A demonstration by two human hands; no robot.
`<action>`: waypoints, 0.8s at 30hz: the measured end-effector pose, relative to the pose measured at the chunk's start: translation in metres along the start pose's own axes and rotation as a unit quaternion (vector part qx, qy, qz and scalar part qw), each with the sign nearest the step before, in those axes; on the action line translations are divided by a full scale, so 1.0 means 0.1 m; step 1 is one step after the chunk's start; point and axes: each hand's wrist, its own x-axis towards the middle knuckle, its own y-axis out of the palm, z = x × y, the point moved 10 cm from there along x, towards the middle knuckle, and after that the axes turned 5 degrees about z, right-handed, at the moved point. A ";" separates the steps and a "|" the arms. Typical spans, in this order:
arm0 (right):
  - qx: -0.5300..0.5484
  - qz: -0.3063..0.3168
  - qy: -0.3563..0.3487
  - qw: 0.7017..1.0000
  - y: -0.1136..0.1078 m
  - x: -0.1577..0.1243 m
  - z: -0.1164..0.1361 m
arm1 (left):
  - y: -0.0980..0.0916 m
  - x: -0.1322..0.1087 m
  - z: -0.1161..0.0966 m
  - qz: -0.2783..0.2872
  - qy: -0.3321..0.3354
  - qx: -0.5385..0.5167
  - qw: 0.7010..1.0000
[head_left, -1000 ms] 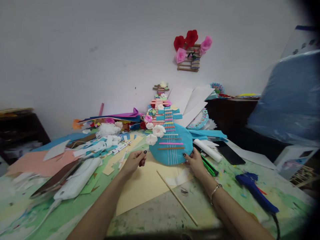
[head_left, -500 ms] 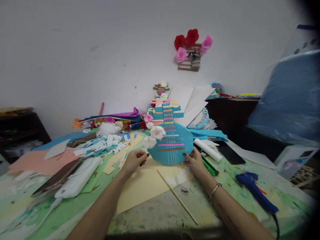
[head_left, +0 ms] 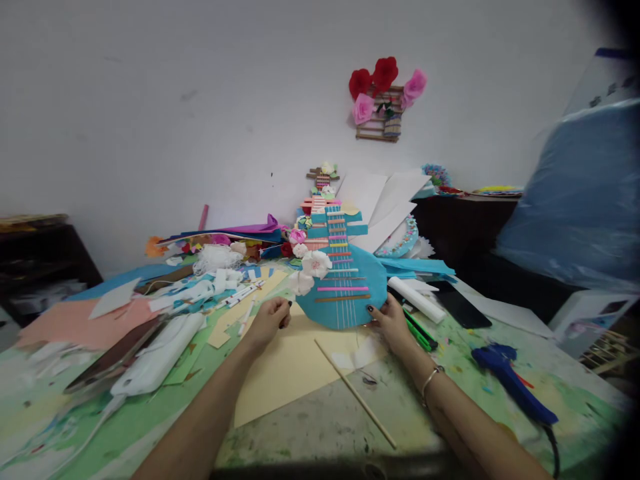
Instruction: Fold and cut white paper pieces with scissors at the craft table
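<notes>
A blue paper guitar point(head_left: 345, 283) with coloured cross strips, white strings and white paper flowers stands tilted up at the table's middle. My right hand point(head_left: 390, 323) grips its lower right edge, thumb on the front. My left hand point(head_left: 270, 319) rests curled on the table just left of the guitar's body, fingers closed, apart from the guitar. Whether it holds anything I cannot make out. A cream paper sheet point(head_left: 290, 370) lies under both hands, with a thin wooden stick point(head_left: 356, 395) lying across it.
A blue glue gun point(head_left: 510, 383) lies at right. A white paper roll point(head_left: 415, 300), a green cutter point(head_left: 420, 332) and a black phone point(head_left: 459, 308) sit right of the guitar. Paper scraps, pink sheets point(head_left: 75, 323) and a white device point(head_left: 155, 357) crowd the left. A paper-flower decoration point(head_left: 383, 100) hangs on the wall.
The guitar has been tipped slightly more upright and shifted a little right by my right hand. My left hand has stayed curled beside it.
</notes>
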 end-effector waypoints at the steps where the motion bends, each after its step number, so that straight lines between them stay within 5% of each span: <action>1: 0.000 0.000 0.001 1.000 0.00 0.00 0.00 | 0.00 0.00 0.00 -0.001 0.001 -0.003 1.000; 11: 0.006 0.005 0.002 1.000 0.01 0.00 -0.02 | -0.06 -0.01 -0.10 -0.030 0.010 -0.002 1.000; 17: 0.012 0.000 0.010 1.000 0.00 0.00 -0.03 | -0.26 -0.05 -0.11 -0.111 0.004 0.074 0.991; 24: 0.034 0.007 0.016 0.999 0.08 -0.05 0.02 | -0.28 -0.30 -0.62 -0.240 0.180 0.210 0.930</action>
